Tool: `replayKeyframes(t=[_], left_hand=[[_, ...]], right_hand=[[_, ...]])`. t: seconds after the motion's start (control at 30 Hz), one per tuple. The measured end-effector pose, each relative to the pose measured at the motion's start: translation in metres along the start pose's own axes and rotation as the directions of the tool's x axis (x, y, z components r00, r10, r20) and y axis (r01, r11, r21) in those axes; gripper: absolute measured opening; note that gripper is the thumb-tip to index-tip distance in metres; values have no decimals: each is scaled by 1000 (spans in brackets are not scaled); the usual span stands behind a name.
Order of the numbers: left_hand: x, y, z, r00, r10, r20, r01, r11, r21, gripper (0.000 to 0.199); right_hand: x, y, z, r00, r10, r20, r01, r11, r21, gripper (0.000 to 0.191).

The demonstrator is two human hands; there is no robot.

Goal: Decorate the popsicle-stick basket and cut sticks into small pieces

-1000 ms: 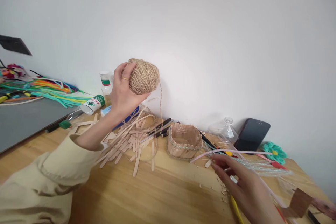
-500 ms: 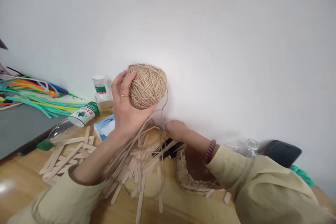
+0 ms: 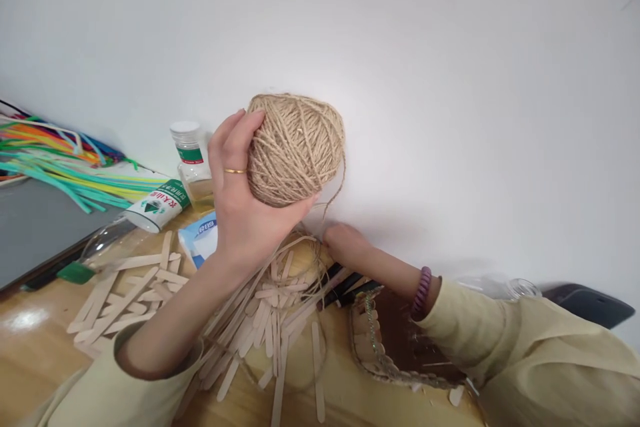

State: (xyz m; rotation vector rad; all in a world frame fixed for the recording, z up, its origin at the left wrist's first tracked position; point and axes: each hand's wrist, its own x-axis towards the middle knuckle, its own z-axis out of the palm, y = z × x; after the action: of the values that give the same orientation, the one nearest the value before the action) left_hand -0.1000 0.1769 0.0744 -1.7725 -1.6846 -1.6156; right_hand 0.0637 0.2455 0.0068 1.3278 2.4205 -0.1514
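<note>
My left hand holds up a large ball of jute twine, with fingers behind it and the thumb beneath. A loose strand runs down the ball's right side toward my right hand. That hand is curled closed low by the wall, and whatever is in its fingers is hidden. Below both hands lie tangled loops of twine over a heap of wooden craft sticks. Beneath my right forearm stands a container with a stick-covered side and a brown inside.
At left are a clear bottle with a green cap, more craft sticks, colourful pipe cleaners and a grey laptop-like slab. Behind my left wrist stand a white-lidded jar and a blue-white packet. A dark object leans at right.
The twine ball in my left hand has risen and come slightly right, looking larger. My right hand, still closed, shows a little further right. The whole view has shifted a little.
</note>
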Motion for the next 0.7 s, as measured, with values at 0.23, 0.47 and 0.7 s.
replayKeyframes(t=[0.23,0.47,0.7], left_hand=[[2,-3,0,1000,-3,22,3,1000,-1,71],[3,-4,0,1000,-1,11,1,1000,-1,71],[2,-4,3,1000,-2,-3,3,1000,18,73]], right_hand=[[-1,-12,-10,999,34,-25,-34,999,-16,28],[-1,-17,-10,994,109,12,-109,993,-35,27],[-28,-22,-19,995,-94,23,92,993,77,17]])
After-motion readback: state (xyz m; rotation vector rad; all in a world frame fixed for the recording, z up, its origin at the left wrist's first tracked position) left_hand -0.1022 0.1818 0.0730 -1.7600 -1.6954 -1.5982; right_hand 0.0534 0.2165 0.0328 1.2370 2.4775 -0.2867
